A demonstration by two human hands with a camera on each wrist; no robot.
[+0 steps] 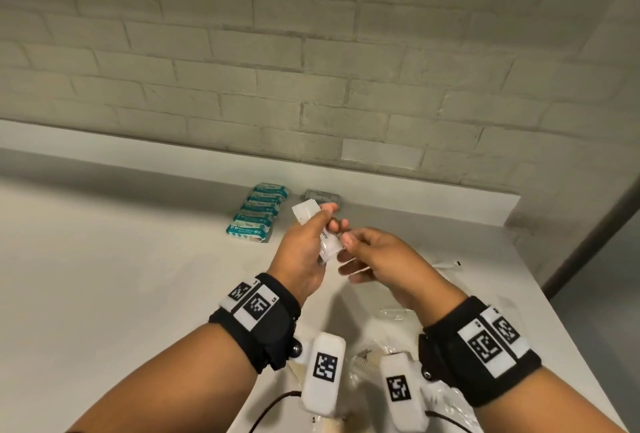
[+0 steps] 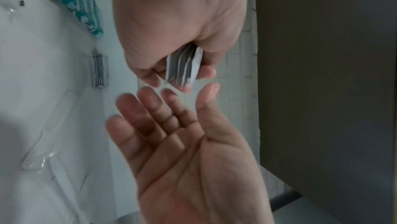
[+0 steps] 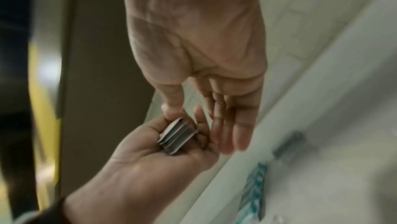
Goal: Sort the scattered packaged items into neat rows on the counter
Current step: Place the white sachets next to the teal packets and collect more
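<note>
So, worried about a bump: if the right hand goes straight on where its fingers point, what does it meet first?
Probably the sachet stack held in the left hand, though depth is unclear.

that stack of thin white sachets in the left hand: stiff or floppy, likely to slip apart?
The stack of white sachets looks thin and flat, so probably light and somewhat bendy. In the right wrist view its edges fan apart, so the sachets likely slide against each other unless the left hand pinches firmly. The right hand is open beside it, not gripping.
</note>
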